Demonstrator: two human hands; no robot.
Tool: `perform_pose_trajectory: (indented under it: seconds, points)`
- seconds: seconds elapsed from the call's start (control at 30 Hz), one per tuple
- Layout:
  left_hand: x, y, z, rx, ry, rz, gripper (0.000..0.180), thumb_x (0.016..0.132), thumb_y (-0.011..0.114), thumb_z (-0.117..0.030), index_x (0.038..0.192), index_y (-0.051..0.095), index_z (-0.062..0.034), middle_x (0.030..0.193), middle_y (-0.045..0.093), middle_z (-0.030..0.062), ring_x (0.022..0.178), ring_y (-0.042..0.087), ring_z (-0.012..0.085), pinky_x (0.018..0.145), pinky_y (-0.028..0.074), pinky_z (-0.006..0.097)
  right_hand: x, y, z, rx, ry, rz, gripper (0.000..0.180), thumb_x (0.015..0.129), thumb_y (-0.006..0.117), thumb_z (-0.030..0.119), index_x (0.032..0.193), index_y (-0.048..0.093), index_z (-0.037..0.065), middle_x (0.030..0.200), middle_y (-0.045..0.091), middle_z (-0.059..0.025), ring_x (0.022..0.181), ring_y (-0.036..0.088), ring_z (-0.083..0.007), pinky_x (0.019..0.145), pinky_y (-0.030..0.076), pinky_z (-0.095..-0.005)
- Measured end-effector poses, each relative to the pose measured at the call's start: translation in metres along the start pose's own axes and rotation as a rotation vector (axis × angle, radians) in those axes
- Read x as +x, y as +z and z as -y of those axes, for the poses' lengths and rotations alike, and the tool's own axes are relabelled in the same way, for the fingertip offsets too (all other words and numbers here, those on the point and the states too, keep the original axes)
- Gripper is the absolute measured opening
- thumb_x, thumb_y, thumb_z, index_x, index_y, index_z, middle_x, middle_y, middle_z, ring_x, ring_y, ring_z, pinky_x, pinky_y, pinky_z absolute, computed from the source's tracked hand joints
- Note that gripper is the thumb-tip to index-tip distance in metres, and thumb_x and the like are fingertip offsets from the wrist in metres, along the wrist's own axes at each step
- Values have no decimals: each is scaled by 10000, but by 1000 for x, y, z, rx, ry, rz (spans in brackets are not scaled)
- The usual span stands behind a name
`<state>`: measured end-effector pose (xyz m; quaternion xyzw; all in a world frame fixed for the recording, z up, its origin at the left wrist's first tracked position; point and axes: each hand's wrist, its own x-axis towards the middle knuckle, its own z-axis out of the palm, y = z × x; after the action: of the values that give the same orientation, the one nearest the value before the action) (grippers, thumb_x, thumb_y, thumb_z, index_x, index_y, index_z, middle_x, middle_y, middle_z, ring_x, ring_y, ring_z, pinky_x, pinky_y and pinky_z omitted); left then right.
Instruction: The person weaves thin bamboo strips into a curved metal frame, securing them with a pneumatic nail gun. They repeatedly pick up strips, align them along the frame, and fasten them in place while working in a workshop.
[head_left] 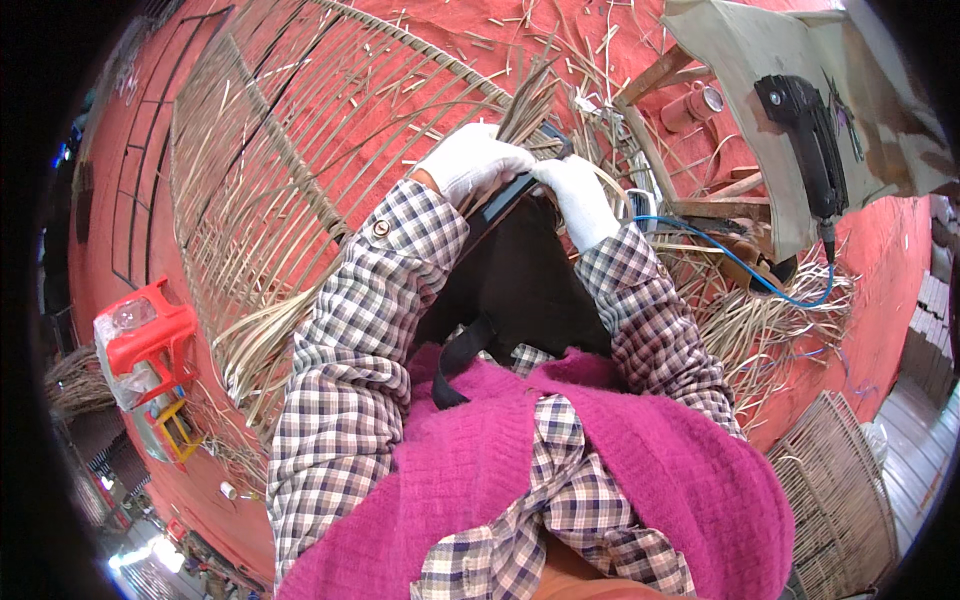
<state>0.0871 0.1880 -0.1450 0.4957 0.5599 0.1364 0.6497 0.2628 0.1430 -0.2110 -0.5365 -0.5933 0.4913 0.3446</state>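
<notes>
Both my hands wear white gloves and are close together at a dark flat bar (497, 203) in front of my lap. My left hand (470, 165) is closed at the bar, by the base of a bundle of brownish wicker strips (528, 108) that fans out beyond its fingers. My right hand (580, 198) has its fingers pressed together by the bar's far end; what they pinch is hidden. A large wicker panel (320, 110) on a frame spreads to the left of my left hand, with loose strip ends (262, 345) hanging from its near edge.
At the right, a black air stapler (808, 140) lies on a cloth-covered stand (730, 50), with a blue hose (745, 265) attached. A reddish can (692, 107) stands nearby. Wicker strips (760, 330) litter the red floor. A red plastic stool (150, 340) stands left; another woven panel (835, 490) lies lower right.
</notes>
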Motion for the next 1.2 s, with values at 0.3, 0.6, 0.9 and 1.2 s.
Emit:
perform_pose_trajectory:
  seconds: [0.3, 0.6, 0.9, 1.2]
  points:
    - [4, -1, -1, 70, 1, 16, 192, 773, 692, -237, 759, 619, -60, 620, 530, -24, 517, 461, 60, 466, 354, 225, 0, -3, 12, 448, 250, 79, 203, 816, 592, 176, 845, 651, -16, 766, 619, -34, 724, 552, -114, 658, 420, -271]
    - [7, 2, 13, 992, 761, -57, 150, 736, 617, -267, 805, 700, -163, 738, 655, 85, 702, 640, 281, 642, 531, 369, -14, -15, -17, 171, -56, 188, 325, 932, 527, 237, 1133, 602, -7, 1075, 617, -121, 1010, 565, -214, 891, 427, -340]
    - [9, 13, 19, 121, 65, 15, 335, 688, 734, -333, 772, 676, -14, 652, 646, 88, 547, 597, 193, 530, 475, 340, -19, -11, -68, -93, -10, 42, 185, 883, 541, 114, 1032, 582, 12, 969, 594, -97, 886, 552, -232, 815, 439, -336]
    - [18, 6, 24, 153, 76, 41, 395, 717, 706, -372, 781, 649, 13, 608, 598, 73, 526, 571, 161, 500, 462, 308, -59, -29, 13, -398, 67, 108, 333, 888, 605, 194, 1167, 576, 14, 1088, 635, -138, 1043, 584, -227, 921, 438, -310]
